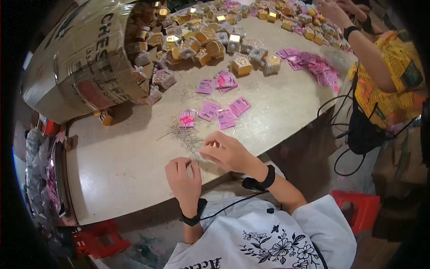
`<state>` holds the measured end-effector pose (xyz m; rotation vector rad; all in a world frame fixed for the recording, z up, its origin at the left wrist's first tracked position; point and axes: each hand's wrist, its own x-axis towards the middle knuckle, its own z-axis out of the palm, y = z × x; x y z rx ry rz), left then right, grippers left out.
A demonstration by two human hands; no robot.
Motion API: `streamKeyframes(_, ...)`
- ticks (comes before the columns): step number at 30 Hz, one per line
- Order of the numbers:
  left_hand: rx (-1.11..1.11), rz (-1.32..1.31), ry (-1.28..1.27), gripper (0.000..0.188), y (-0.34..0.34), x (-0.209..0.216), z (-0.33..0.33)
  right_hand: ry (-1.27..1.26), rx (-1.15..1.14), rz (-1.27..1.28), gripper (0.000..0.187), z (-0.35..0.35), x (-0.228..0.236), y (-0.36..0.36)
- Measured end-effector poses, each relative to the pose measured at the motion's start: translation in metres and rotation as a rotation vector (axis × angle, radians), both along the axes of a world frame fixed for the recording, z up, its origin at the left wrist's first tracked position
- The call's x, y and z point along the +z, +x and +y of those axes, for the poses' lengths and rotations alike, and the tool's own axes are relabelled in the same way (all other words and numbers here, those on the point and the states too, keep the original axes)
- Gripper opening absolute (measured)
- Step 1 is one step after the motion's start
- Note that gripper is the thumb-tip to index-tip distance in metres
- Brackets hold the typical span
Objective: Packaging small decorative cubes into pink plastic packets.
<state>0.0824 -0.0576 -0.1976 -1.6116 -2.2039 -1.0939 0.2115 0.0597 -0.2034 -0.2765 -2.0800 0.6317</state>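
My left hand (pixel 182 179) is over the table's near edge, its fingers curled down and thumb drawn in; what they hold, if anything, is too small to make out. Just right of it and slightly farther off, my right hand (pixel 229 154) has thumb and fingertips pinched together, also on something I cannot make out. Thin silvery wire-like pieces (pixel 182 134) lie scattered just beyond both hands. Past them lies a pink card (pixel 187 119) with striped pieces and a bright pink mark. Other pink cards (pixel 226 118) lie flat to its right.
A cardboard box (pixel 89 62) lies on its side at the left, gold boxes (pixel 204 42) in clear wrap spilling from it. A heap of pink cards (pixel 311 65) is at the right edge. Another person's arm (pixel 369 58) reaches in at the far right. Red stools (pixel 358 208) stand below.
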Motion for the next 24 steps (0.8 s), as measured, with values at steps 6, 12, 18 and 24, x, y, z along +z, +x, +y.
streamKeyframes(6, -0.024, -0.028, -0.025, 0.014, -0.005, 0.005, -0.001, 0.104, 0.029, 0.029, 0.027, 0.004, 0.003, 0.000)
streamKeyframes(12, -0.023, -0.057, -0.022, 0.014, -0.001, 0.002, 0.001, -0.051, -0.331, 0.221, 0.021, -0.010, -0.001, 0.059)
streamKeyframes(18, -0.015, -0.003, -0.011, 0.014, -0.005, 0.000, -0.004, -0.476, -0.625, 0.210, 0.007, -0.002, -0.018, 0.125)
streamKeyframes(24, -0.024, 0.010, -0.035, 0.015, -0.004, 0.002, -0.005, -0.349, -0.594, 0.144, 0.015, 0.011, -0.024, 0.124)
